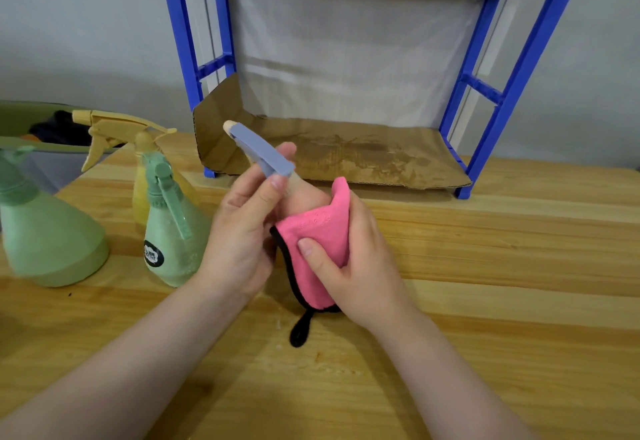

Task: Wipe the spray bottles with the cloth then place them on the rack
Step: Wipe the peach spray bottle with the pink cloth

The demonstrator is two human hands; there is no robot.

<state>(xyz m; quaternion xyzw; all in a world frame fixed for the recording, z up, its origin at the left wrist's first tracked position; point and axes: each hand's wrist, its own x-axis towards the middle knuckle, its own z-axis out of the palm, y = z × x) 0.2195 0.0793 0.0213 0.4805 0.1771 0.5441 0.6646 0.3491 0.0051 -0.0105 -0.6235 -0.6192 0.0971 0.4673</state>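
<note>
Wooden table (485, 301), left hand (239, 232) grip curled round spray bottle (263, 155), right hand (353, 263) clutching pink cloth (318, 232) against it

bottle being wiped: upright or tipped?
Tipped. The bottle leans with its grey spray head up and to the left; the left hand grips its neck, the right hand wraps the cloth round its body.

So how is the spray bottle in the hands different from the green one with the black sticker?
The held spray bottle with the grey-blue trigger head is tilted and off the table; the green frosted spray bottle with the black sticker stands upright on the wooden table. The held bottle is wrapped in the pink cloth, gripped by the left hand and right hand; nothing touches the green one. Both have trigger sprayers.
</note>
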